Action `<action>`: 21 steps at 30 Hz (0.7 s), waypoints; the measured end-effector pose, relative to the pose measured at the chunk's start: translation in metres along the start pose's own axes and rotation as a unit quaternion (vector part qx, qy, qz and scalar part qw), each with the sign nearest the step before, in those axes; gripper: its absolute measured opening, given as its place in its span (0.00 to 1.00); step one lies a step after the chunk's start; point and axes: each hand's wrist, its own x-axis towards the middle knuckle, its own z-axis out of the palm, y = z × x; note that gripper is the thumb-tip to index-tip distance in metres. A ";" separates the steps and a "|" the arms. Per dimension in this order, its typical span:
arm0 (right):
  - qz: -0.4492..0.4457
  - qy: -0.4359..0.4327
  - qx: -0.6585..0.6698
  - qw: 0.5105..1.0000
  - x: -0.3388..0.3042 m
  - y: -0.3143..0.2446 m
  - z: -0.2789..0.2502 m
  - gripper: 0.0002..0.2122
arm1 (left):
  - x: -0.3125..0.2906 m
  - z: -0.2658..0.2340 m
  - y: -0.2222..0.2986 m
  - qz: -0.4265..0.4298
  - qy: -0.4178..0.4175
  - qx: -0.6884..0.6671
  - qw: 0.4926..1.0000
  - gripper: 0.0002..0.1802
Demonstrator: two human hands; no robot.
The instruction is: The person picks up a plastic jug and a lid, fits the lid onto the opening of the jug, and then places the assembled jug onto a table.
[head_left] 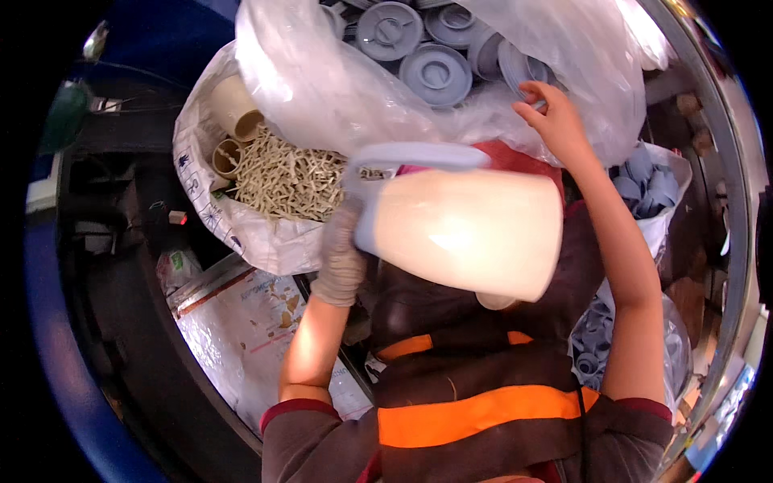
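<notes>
My gloved left hand (341, 262) is closed on the blue-grey end of a cream plastic jug (471, 229), which lies sideways in front of my chest. The jug's blue-grey handle (427, 154) points away from me, and the jug is slightly blurred. My bare right hand (554, 121) is raised over the near edge of a clear plastic bag (354, 97). Its fingers are bent and apart, with nothing seen between them. Just beyond the fingertips, round blue-grey lids (436, 75) lie in that bag, several of them stacked or overlapping.
Left of the jug, a white sack (278, 245) holds thin cream plastic strips (286, 179) and cream cylindrical pieces (233, 109). At the right are a bag of curved blue-grey parts (646, 187) and a bag of small grey parts (592, 350). A white printed sheet (241, 342) lies lower left.
</notes>
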 end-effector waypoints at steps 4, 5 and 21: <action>-0.071 0.058 -0.097 0.991 0.011 0.019 0.007 0.19 | 0.010 -0.028 -0.007 0.007 0.059 -0.134 0.989 0.27; -0.048 0.034 -0.154 0.986 0.018 0.030 0.016 0.18 | 0.010 -0.029 -0.009 0.005 0.058 -0.150 0.987 0.27; 0.147 0.033 0.163 0.975 -0.063 0.065 -0.036 0.10 | 0.004 -0.052 -0.009 -0.012 0.078 -0.243 0.967 0.27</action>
